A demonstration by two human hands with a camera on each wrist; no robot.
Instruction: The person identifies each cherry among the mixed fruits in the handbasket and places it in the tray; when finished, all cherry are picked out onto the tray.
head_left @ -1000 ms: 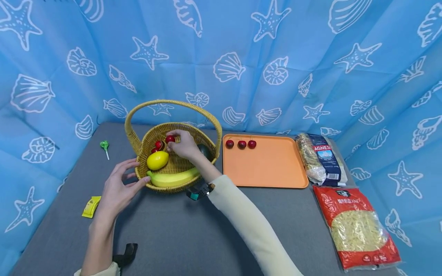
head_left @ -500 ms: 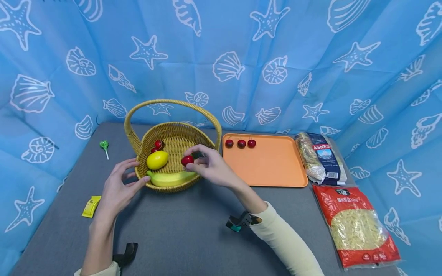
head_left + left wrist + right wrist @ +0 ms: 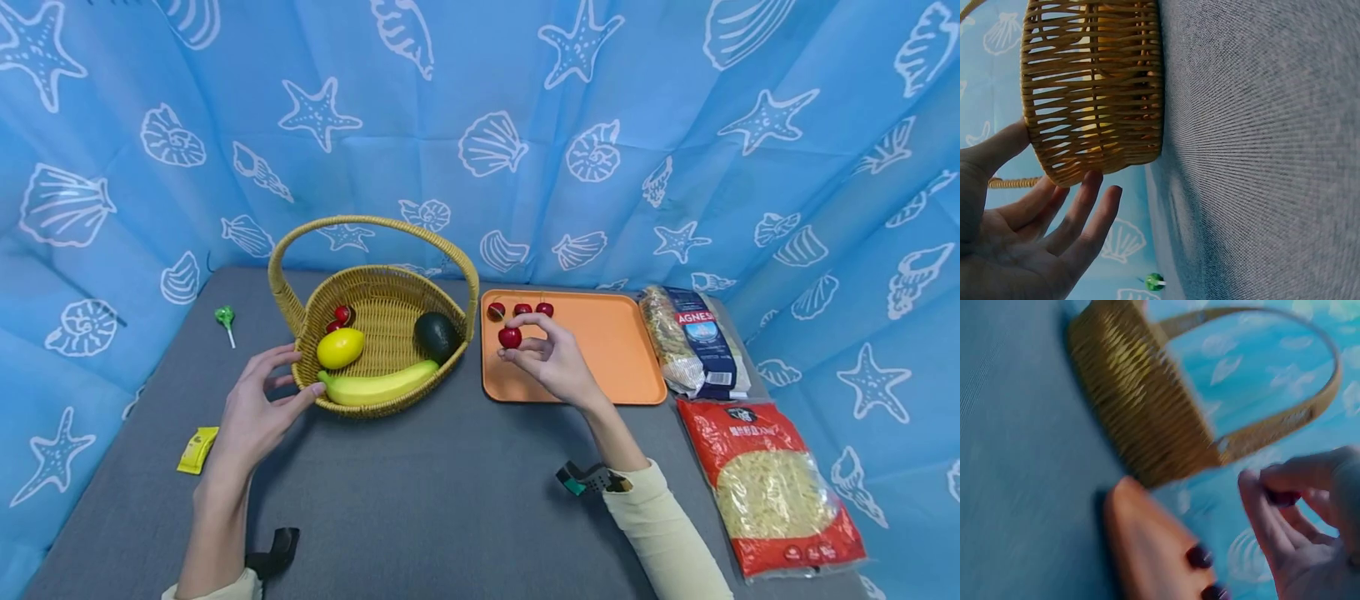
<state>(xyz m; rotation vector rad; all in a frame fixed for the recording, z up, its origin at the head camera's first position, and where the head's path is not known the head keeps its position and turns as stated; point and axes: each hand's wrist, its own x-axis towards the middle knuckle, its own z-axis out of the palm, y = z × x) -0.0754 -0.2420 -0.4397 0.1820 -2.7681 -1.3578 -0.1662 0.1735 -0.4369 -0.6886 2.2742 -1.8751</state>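
My right hand pinches a red cherry above the left part of the orange tray; the cherry shows dimly between its fingertips in the blurred right wrist view. Three cherries lie along the tray's far edge. My left hand rests with straight fingers against the front left wall of the wicker basket, its thumb touching the weave. Inside the basket lie a lemon, a banana, an avocado and cherries.
A green lollipop lies left of the basket and a yellow packet at the front left. Two pasta bags lie right of the tray. A blue shell-print curtain surrounds the grey table.
My right hand lifted a cherry out of the basket and carried it rightward over the rim to the tray. The avocado came into view. The left hand stayed at the basket.
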